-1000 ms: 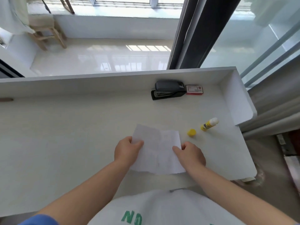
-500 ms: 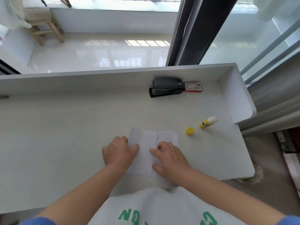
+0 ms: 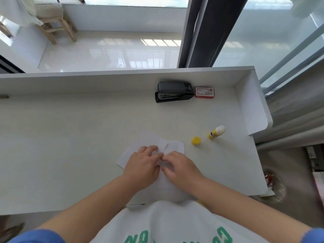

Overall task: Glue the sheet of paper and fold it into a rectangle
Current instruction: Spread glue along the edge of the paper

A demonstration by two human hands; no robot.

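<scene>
Head view. I log the sheet of paper [image 3: 172, 146] lying flat on the bench [image 3: 70, 137], near edge centre, both side flaps folded in. Change over the last second: the hands were at the outer edges of the sheet; now the left hand [image 3: 142, 165] and right hand [image 3: 180, 168] have met over the middle, fingertips touching where the two flaps overlap. The sheet also looks turned a little, its left corner swung out toward the left.

Grip state: neither hand clasps anything. Both lie palm-down, fingers mostly extended and pressing on the paper.

My reading: the folding step is done or nearly so, and this is the press-down that seats the seam. Whether the flaps have bonded I cannot tell.

The glue stick [image 3: 216, 132] lies uncapped to the right, its yellow cap [image 3: 195, 141] beside it, both apart from the sheet. A stapler [image 3: 173, 92] and staple box [image 3: 204, 92] sit at the far edge, untouched.
</scene>
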